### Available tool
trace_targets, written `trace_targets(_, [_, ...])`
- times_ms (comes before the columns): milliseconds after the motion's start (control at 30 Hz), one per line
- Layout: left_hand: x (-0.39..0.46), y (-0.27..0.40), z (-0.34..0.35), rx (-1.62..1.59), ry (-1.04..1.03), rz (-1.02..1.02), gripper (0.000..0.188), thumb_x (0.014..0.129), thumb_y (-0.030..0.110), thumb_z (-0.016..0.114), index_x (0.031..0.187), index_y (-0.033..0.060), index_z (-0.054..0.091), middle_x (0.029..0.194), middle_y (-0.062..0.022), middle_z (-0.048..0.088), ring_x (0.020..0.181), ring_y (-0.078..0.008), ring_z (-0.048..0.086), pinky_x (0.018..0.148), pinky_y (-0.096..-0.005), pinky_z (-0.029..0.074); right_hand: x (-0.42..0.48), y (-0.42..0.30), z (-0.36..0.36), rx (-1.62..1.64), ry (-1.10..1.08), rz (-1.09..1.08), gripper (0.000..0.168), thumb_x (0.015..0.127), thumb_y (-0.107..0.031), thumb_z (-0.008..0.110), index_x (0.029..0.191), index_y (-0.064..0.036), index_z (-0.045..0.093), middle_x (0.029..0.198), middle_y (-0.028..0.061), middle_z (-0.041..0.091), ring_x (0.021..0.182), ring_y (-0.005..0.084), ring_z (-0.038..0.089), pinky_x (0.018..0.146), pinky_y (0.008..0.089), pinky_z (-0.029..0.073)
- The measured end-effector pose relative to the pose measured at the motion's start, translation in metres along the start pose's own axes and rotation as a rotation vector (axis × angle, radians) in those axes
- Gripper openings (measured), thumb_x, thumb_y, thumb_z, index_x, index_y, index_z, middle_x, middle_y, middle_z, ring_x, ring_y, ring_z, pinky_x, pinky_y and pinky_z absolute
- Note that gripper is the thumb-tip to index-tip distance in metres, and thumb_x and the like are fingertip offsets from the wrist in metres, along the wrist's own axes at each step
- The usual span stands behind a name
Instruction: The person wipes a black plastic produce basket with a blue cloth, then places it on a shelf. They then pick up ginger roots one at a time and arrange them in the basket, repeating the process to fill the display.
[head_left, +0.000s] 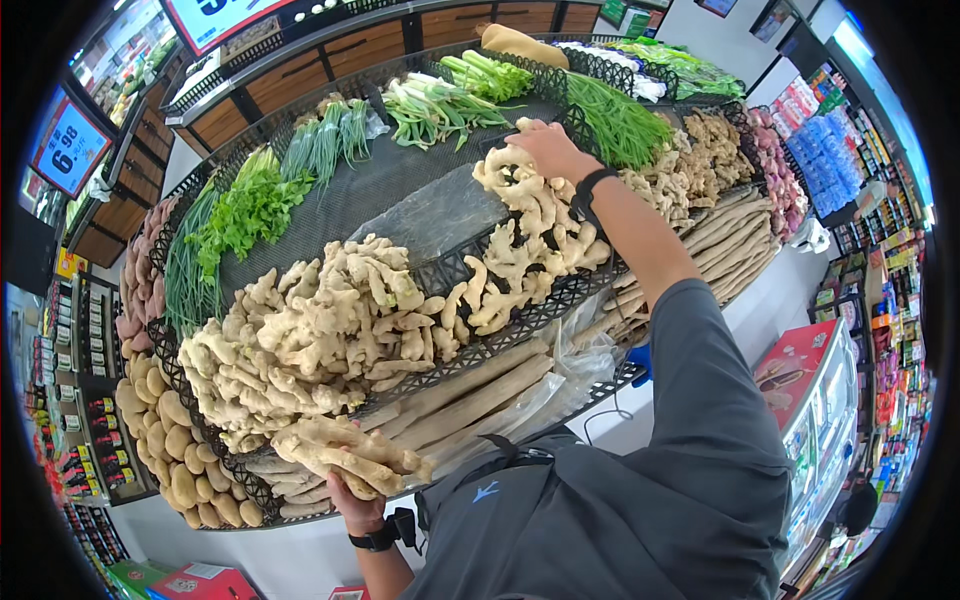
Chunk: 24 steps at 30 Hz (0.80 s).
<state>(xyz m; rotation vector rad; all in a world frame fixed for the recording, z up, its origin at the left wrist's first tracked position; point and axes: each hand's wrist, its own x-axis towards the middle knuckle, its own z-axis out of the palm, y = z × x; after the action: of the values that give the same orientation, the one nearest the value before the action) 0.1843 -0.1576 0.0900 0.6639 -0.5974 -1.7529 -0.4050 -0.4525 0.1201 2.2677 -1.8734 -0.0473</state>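
Note:
A large piece of ginger root rests in my left hand, in front of my body at the lower left. My right hand reaches to the far end of the ginger pieces, its fingers curled over a pale ginger piece; how firmly it holds it cannot be told. A bigger heap of ginger lies at the left of the same display. Between the ginger and the leafy greens is a flat grey slab on black mesh.
Black lattice dividers edge the sections. Long brown roots with clear plastic wrap lie nearest me. Potatoes are at the left, bundled celery-like greens and scallions at the back, and shallot-like red bulbs at the right.

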Motion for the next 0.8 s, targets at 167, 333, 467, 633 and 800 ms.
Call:
trace_targets(167, [-0.001,-0.025,0.027,0.028,0.106,0.025,0.059,0.098,0.054,0.049,0.138,0.0116,0.054,0.155,-0.0203,0.035,0.133,-0.0462,0.046,0.109,-0.0578,0.040,0.045,0.023,0.032,0.160,-0.111,-0.203,0.057,0.076,-0.017,0.074,0.130,-0.029,0.062,0.112,0.0049,0.066,0.118,0.0267,0.055,0.092,0.0462,0.046])
trace_targets(333, [-0.002,-0.051,0.040,0.028,0.128,0.026,0.066,0.096,0.054,0.052,0.144,0.0083,0.045,0.156,-0.0186,0.036,0.134,-0.0434,0.045,0.111,-0.0562,0.038,0.056,-0.028,0.046,0.115,-0.154,-0.419,0.047,0.080,-0.006,0.070,0.122,-0.026,0.063,0.106,0.0004,0.066,0.113,0.0236,0.056,0.093,0.0467,0.043])
trace_targets(467, [0.006,-0.066,0.061,0.006,0.197,-0.023,0.073,0.095,0.053,0.054,0.149,0.0061,0.037,0.155,-0.0181,0.036,0.136,-0.0378,0.045,0.114,-0.0517,0.037,0.050,-0.030,0.053,0.012,-0.153,-0.396,0.042,0.085,-0.005,0.067,0.122,-0.024,0.062,0.105,0.0006,0.066,0.114,0.0219,0.055,0.094,0.0466,0.043])
trace_targets(633, [0.035,-0.084,0.076,0.034,0.074,-0.135,0.070,0.097,0.050,0.051,0.148,0.0044,0.037,0.157,-0.0182,0.036,0.140,-0.0357,0.041,0.117,-0.0484,0.032,0.036,-0.030,0.044,-0.017,-0.099,-0.343,0.040,0.091,-0.010,0.060,0.129,-0.022,0.059,0.109,0.0011,0.065,0.116,0.0237,0.054,0.097,0.0476,0.043])
trace_targets(800, [0.098,-0.109,0.096,-0.066,0.075,-0.353,0.057,0.100,0.044,0.051,0.143,0.0074,0.043,0.136,-0.0124,0.057,0.124,-0.0294,0.057,0.108,-0.0467,0.044,-0.001,-0.028,0.029,0.049,0.318,-0.302,0.046,0.091,-0.011,0.060,0.136,-0.018,0.057,0.142,0.0067,0.051,0.136,0.0279,0.045,0.108,0.0481,0.040])
